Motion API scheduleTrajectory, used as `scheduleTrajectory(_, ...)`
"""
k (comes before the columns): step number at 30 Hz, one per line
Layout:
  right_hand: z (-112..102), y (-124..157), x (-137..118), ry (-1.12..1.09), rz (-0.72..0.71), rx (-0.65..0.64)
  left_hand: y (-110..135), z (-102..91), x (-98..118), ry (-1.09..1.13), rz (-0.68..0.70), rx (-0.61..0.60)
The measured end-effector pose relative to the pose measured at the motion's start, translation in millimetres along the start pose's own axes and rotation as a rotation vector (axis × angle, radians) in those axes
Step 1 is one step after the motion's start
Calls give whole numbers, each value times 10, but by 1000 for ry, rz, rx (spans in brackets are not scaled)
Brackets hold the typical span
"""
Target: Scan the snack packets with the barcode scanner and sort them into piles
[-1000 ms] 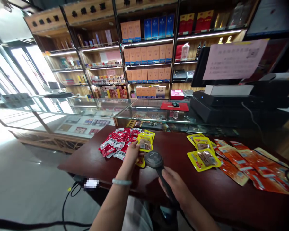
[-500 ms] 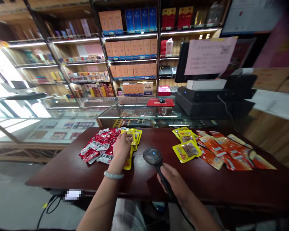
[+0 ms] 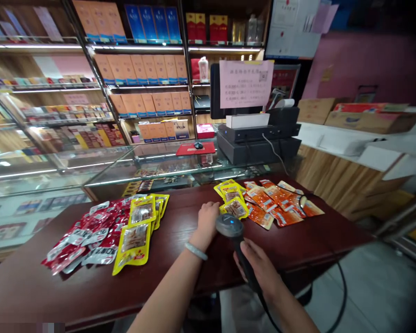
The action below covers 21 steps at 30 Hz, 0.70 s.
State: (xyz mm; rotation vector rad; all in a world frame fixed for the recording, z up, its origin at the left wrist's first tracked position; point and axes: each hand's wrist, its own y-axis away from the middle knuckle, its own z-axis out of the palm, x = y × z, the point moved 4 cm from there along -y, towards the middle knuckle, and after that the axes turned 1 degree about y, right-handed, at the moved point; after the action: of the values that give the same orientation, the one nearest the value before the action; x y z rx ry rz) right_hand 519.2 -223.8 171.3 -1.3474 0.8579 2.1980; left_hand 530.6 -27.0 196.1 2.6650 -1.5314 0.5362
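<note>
My right hand [image 3: 257, 269] is closed round the handle of a black barcode scanner [image 3: 230, 226], whose head points up and away over the dark red table [image 3: 180, 259]. My left hand [image 3: 208, 219], with a pale bangle at the wrist, reaches to the near edge of a yellow snack packet [image 3: 235, 208] in the right pile. Its fingertips touch that packet; whether they grip it does not show. A left pile holds yellow packets [image 3: 137, 236] on top of red packets [image 3: 83, 236].
Orange packets [image 3: 277, 203] spread out to the right of the yellow ones. A glass counter [image 3: 166, 162] stands behind the table with a red mouse pad, a cash register [image 3: 258, 138] and a monitor with a pink notice. Shelves of boxed goods line the back wall.
My left hand has left the yellow packets on the left pile and moved right to the yellow packet in the right pile. My head has turned right. The scanner stays in my right hand.
</note>
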Motion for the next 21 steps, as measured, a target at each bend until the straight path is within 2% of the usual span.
scheduleTrajectory(4, -122, 26, -6, -11, 0, 46, -47, 48, 125, -50, -82, -8)
scheduleTrajectory(8, -148, 44, 15, 10, -23, 26, 96, 4, 7, 95, -154, -9)
scheduleTrajectory(10, -102, 51, 10, 20, -42, 3, 236, -68, -166, 226, -233, 15)
scheduleTrajectory(13, 53, 42, -23, 45, -93, -52, 509, -217, -496, 378, -353, 111)
scheduleTrajectory(16, 294, 9, -51, 63, -133, -130, 807, -339, -827, 474, -433, 190)
scheduleTrajectory(21, 740, -63, 40, 110, -101, -243, 1249, -475, -1310, 521, -515, 336)
